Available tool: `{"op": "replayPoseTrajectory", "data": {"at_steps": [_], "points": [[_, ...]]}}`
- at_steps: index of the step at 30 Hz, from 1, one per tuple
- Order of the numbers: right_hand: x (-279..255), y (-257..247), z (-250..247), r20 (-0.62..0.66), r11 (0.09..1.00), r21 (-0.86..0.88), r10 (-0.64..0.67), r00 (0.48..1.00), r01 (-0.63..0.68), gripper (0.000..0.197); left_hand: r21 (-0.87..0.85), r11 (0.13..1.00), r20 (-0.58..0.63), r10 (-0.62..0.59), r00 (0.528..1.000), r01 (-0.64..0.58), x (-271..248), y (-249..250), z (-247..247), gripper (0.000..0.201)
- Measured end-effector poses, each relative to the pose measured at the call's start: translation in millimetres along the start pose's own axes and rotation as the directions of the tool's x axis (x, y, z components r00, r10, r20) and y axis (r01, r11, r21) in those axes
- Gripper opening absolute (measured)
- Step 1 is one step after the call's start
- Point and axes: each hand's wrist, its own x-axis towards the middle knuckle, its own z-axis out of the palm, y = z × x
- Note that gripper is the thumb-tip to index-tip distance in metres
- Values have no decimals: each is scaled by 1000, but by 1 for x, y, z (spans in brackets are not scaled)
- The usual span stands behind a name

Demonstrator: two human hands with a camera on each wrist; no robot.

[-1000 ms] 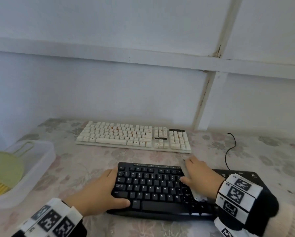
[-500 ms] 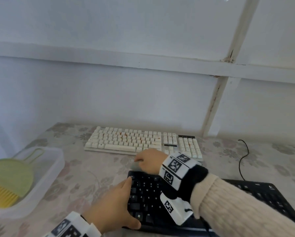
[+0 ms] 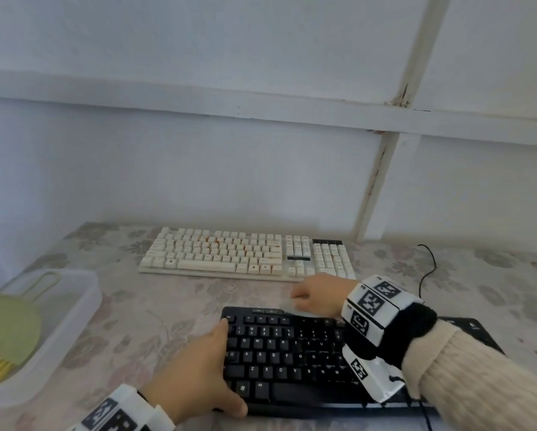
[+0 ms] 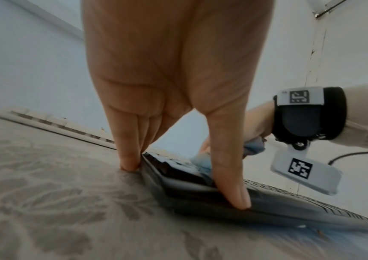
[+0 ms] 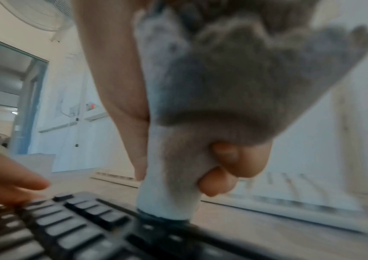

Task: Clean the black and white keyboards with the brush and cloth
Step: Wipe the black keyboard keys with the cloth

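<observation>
With the left hand (image 3: 195, 371) lying flat to steady the black keyboard (image 3: 292, 362), the right hand (image 3: 318, 295), gripping the cloth (image 5: 178, 176), should wipe along its top edge with light pressure.

Left hand (image 3: 195, 377) at seven o'clock, fingers straight, thumb spread; right hand (image 3: 318, 295) at one o'clock, fingers curled.

Cream ribbed knit sleeve (image 3: 478, 377), black wristband (image 3: 407, 334), white tag-marked wrist blocks (image 3: 374, 301)

Black keyboard (image 3: 292, 359): white key legends — QWERTY letters, digit row, "Alt".
</observation>
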Motion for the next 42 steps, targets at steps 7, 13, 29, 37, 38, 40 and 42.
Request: {"op": "replayPoseTrajectory", "data": {"at_steps": [7,13,29,37,38,40,42], "points": [[-60,97,2,39,965,-25,261,965,-260,33,25,1000,-14,3,1000,-3,0,2,-1,84],[-79,142,-6,76,873,-195,467,881,-446,31,36,999,-10,-2,1000,2,2,-1,0,84],[41,-77,-5,-38,1000,0,-32,999,32,36,-35,999,-39,23,999,-24,-1,-4,1,95],[-9,5,5,-21,996,47,78,997,-77,34,-65,998,-16,1,1000,-2,-1,-3,0,95],[-19,22,6,-23,994,53,99,995,-98,33,-62,998,-12,2,1000,-3,-1,-4,0,91],[-39,56,9,-15,984,66,168,986,-167,30,-60,998,-4,3,1000,-3,-1,-5,-1,87],[-57,88,12,-4,966,80,247,969,-246,29,-65,998,-1,3,1000,-3,0,-7,-1,87]]}}
